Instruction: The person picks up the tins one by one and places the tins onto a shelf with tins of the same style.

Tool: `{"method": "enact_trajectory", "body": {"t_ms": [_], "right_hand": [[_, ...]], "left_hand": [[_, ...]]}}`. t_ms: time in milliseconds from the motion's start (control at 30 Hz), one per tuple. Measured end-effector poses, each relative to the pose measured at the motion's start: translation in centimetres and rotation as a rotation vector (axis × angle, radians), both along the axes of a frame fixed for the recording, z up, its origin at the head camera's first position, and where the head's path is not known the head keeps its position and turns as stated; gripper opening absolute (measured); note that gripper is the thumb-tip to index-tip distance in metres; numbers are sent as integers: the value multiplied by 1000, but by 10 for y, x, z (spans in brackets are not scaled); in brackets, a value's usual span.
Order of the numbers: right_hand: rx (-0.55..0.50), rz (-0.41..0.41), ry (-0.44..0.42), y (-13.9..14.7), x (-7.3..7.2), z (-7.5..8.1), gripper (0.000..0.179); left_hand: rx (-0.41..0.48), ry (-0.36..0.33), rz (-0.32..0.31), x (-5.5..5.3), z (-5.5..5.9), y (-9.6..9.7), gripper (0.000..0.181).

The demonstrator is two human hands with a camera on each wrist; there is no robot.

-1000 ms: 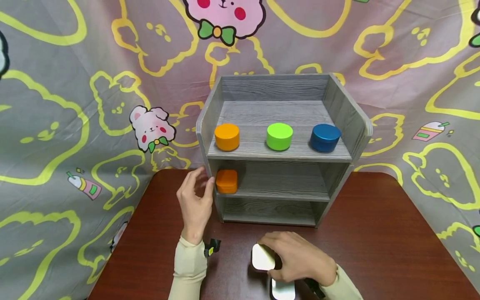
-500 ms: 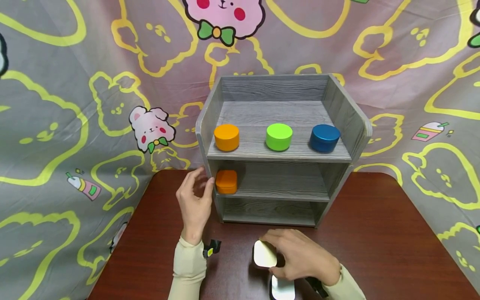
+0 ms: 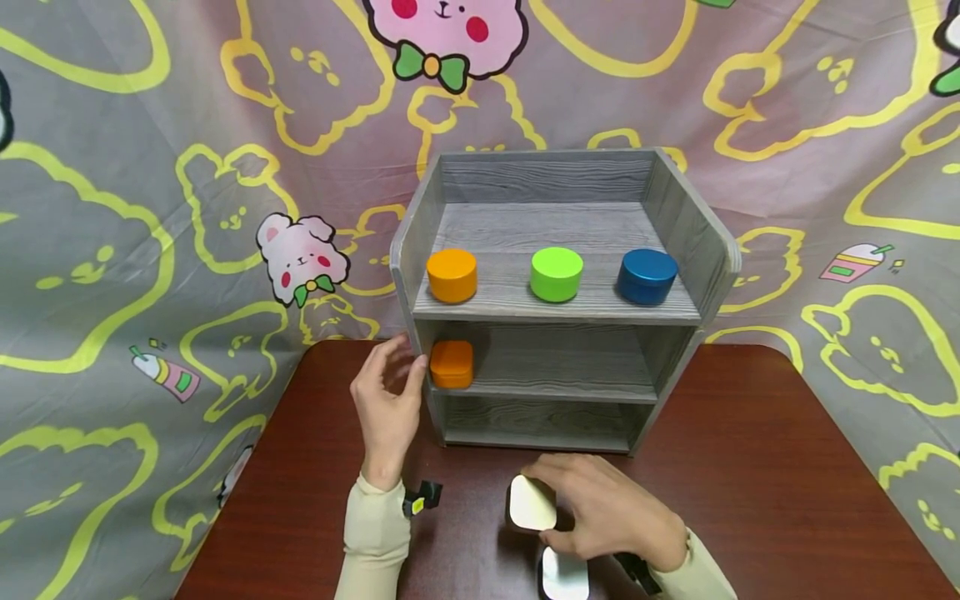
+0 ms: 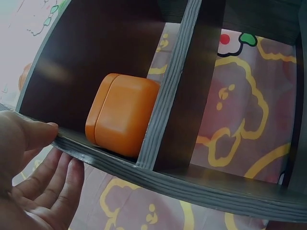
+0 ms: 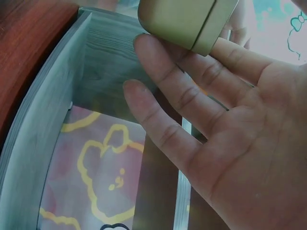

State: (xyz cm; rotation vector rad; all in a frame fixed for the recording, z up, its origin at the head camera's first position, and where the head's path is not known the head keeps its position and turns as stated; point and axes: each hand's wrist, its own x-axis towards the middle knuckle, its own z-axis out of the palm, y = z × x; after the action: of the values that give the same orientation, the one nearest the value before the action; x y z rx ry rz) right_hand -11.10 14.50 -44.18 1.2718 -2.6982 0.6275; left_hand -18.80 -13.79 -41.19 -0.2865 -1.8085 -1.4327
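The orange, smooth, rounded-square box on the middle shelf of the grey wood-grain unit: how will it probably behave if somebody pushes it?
The orange box will probably slide rather than roll, since its sides look flattish. Its smooth walls show no dents, so it seems stiff. It looks squat in the head view, so tipping seems unlikely.

2 cream sleeves [image 3: 377, 521] meet black wrist devices [image 3: 432, 492], 1 marked yellow.
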Motion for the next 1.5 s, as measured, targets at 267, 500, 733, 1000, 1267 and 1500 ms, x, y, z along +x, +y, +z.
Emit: {"method": "enact_trajectory", "body": {"t_ms": [267,500,733,1000,1267,1500], "right_hand": [[-20,-2,28,3,0,2,56],[-15,-8,68,5,-1,5,59],[-34,-15,95,7,-3,9,61],[-36,-33,89,9,-4,15,59],[-67,-35,77,12,-7,18,57],[-98,-22,97,14,-9,20,57]], "left_hand": [[10,-6,-8,0,-1,-1,28],[23,-20,-17,0,0,-2,28],[33,-39,-21,0,0,-2,29],[39,-32,-31,-1,0,-2,28],[115,-106,-84,0,2,-1,31],[125,-126,-88,1,2,-1,30]]}}
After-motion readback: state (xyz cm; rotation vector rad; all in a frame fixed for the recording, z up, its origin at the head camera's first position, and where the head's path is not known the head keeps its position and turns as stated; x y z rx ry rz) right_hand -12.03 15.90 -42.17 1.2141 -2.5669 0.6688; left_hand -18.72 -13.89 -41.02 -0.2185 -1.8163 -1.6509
